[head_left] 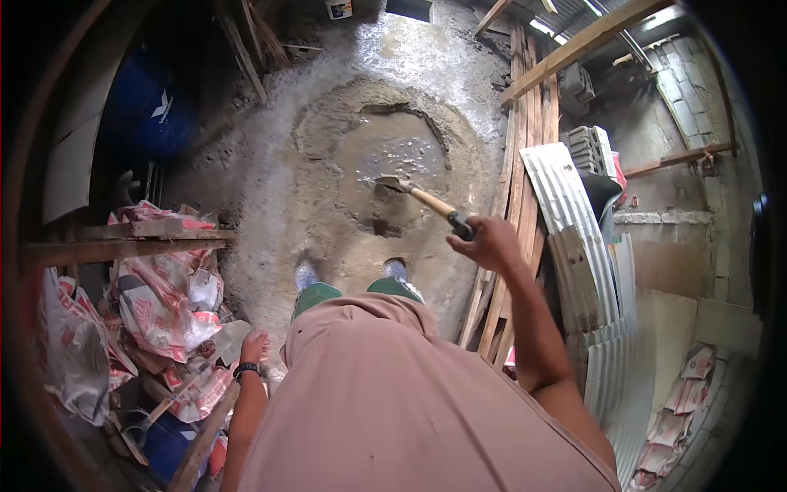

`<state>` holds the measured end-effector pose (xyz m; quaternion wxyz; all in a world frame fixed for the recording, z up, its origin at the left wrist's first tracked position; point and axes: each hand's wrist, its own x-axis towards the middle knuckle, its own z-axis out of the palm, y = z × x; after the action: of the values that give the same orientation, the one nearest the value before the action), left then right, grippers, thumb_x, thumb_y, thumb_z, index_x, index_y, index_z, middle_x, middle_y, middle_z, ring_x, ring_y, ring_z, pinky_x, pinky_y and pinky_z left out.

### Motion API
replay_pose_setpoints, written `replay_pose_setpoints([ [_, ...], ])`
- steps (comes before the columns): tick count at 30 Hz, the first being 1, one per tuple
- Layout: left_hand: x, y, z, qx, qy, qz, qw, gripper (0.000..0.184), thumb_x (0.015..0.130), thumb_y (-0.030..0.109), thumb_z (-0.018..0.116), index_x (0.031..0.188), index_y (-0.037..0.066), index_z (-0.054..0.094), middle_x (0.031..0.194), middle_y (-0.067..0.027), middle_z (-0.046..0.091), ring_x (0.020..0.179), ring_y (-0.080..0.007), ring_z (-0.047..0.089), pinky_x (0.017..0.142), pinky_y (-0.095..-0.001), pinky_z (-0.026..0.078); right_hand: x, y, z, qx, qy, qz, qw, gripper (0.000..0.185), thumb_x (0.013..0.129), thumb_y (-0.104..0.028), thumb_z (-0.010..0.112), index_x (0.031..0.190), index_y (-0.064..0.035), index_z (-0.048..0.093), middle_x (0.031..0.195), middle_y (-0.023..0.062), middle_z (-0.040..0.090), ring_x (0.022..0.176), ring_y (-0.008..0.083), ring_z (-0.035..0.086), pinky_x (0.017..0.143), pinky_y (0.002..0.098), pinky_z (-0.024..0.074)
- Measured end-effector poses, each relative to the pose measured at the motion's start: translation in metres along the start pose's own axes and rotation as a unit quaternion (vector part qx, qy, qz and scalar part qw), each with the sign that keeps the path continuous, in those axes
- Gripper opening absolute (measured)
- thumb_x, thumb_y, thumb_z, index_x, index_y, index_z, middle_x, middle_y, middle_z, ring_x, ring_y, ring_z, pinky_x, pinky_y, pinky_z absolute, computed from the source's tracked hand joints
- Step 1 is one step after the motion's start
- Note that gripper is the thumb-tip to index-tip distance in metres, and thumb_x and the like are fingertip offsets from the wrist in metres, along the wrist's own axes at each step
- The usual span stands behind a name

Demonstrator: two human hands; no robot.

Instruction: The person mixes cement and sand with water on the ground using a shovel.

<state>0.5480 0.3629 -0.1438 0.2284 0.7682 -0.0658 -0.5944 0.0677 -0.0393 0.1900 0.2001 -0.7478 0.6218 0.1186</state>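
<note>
1. Shovel [430,198]: its wooden shaft runs from the right hand [492,243] forward and left, the blade dipping into the slurry.
2. The right hand wraps its fingers around the dark grip at the shaft's end.
3. The left hand [255,348] hangs low beside the crumpled red-and-white sacks [164,303]; whether its fingers are spread or pressed together I cannot tell.
4. Ahead and left of the right hand, a round hollow ringed by a rough grey bank [316,139] holds wet grey-brown slurry [393,152].
5. Well ahead and left of the left hand stands a blue drum [147,107] with a white mark; its contents are hidden.
6. Far ahead of both hands, a white bucket [338,9] is cut off by the view's edge, contents unclear.
</note>
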Motion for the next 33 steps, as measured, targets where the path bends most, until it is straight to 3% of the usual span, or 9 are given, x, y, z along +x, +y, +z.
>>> replay_pose_setpoints([
  [5,0.025,0.007,-0.12,0.065,0.062,-0.007,0.996,0.03,0.092,0.028,0.06,0.113,0.006,0.062,0.089,-0.0101,0.07,0.062,-0.0191,0.066,0.049,-0.0326,0.054,-0.005,-0.036,0.075,0.092,0.017,0.095,0.991,0.046,0.077,-0.055,0.073,0.09,-0.0109,0.075,0.075,0.016,0.069,0.071,0.0337,0.068,0.065,0.0447,0.0522],
  [12,0.084,0.088,-0.182,-0.032,0.062,0.108,0.992,0.028,0.094,0.027,0.059,0.118,0.011,0.06,0.096,-0.0063,0.068,0.068,-0.0156,0.064,0.054,-0.0313,0.052,0.007,0.05,0.134,0.41,0.236,0.301,0.828,0.055,0.076,-0.057,0.075,0.083,-0.0023,0.073,0.064,0.0137,0.063,0.057,0.0239,0.061,0.059,0.0392,0.0464],
  [14,0.076,0.131,-0.156,-0.064,0.047,0.107,0.991,0.028,0.094,0.025,0.059,0.118,0.012,0.058,0.097,-0.0063,0.068,0.07,-0.0156,0.064,0.055,-0.0314,0.052,-0.009,0.01,0.089,0.345,0.285,0.204,0.871,0.051,0.076,-0.056,0.076,0.08,-0.0047,0.073,0.064,0.0137,0.064,0.057,0.0269,0.062,0.058,0.0397,0.0476],
  [19,0.054,0.18,-0.093,0.087,-0.099,0.14,0.981,0.026,0.092,0.021,0.059,0.114,0.009,0.06,0.084,-0.002,0.063,0.063,-0.0112,0.058,0.049,-0.0251,0.044,-0.082,-0.052,0.04,0.183,0.199,0.215,0.939,0.044,0.076,-0.051,0.077,0.076,-0.008,0.071,0.064,0.0108,0.066,0.06,0.0302,0.065,0.058,0.0409,0.0502],
  [21,0.085,0.168,-0.091,0.164,-0.147,0.117,0.968,0.029,0.093,0.024,0.059,0.118,0.009,0.06,0.091,-0.0048,0.066,0.069,-0.0145,0.063,0.055,-0.028,0.049,-0.096,-0.062,0.039,0.107,0.146,0.121,0.976,0.042,0.076,-0.052,0.076,0.073,-0.0107,0.07,0.063,0.0093,0.064,0.058,0.027,0.064,0.058,0.0402,0.0509],
  [22,0.086,0.169,-0.092,0.236,-0.183,0.088,0.95,0.033,0.095,0.027,0.059,0.123,0.01,0.06,0.098,-0.0076,0.07,0.076,-0.0177,0.067,0.061,-0.031,0.054,-0.1,-0.07,0.04,0.098,0.143,0.071,0.982,0.036,0.077,-0.045,0.08,0.079,-0.0099,0.072,0.058,0.0053,0.058,0.051,0.0176,0.057,0.052,0.0357,0.047],
  [25,0.064,0.18,-0.083,0.19,-0.099,0.09,0.973,0.035,0.093,0.028,0.061,0.121,0.008,0.06,0.087,-0.0038,0.065,0.065,-0.0126,0.059,0.052,-0.0275,0.046,-0.092,-0.085,0.072,0.075,0.088,0.058,0.992,0.04,0.076,-0.05,0.076,0.076,-0.0096,0.069,0.068,0.011,0.065,0.062,0.0277,0.065,0.06,0.0409,0.052],
  [29,0.061,0.191,-0.098,0.191,-0.077,0.094,0.974,0.041,0.093,0.033,0.06,0.126,0.009,0.059,0.104,-0.0091,0.068,0.081,-0.0194,0.065,0.066,-0.0381,0.053,-0.081,-0.094,0.13,0.086,0.063,0.096,0.99,0.042,0.077,-0.052,0.071,0.075,-0.0101,0.068,0.071,0.0134,0.068,0.069,0.0333,0.068,0.065,0.0446,0.0539],
  [33,0.07,0.193,-0.116,0.18,-0.064,0.11,0.975,0.041,0.093,0.034,0.061,0.128,0.013,0.058,0.105,-0.0101,0.069,0.077,-0.0199,0.066,0.065,-0.0376,0.053,-0.083,-0.096,0.134,0.122,0.076,0.158,0.977,0.044,0.076,-0.055,0.069,0.08,-0.0113,0.071,0.074,0.0161,0.069,0.073,0.0355,0.068,0.067,0.0461,0.054],
])
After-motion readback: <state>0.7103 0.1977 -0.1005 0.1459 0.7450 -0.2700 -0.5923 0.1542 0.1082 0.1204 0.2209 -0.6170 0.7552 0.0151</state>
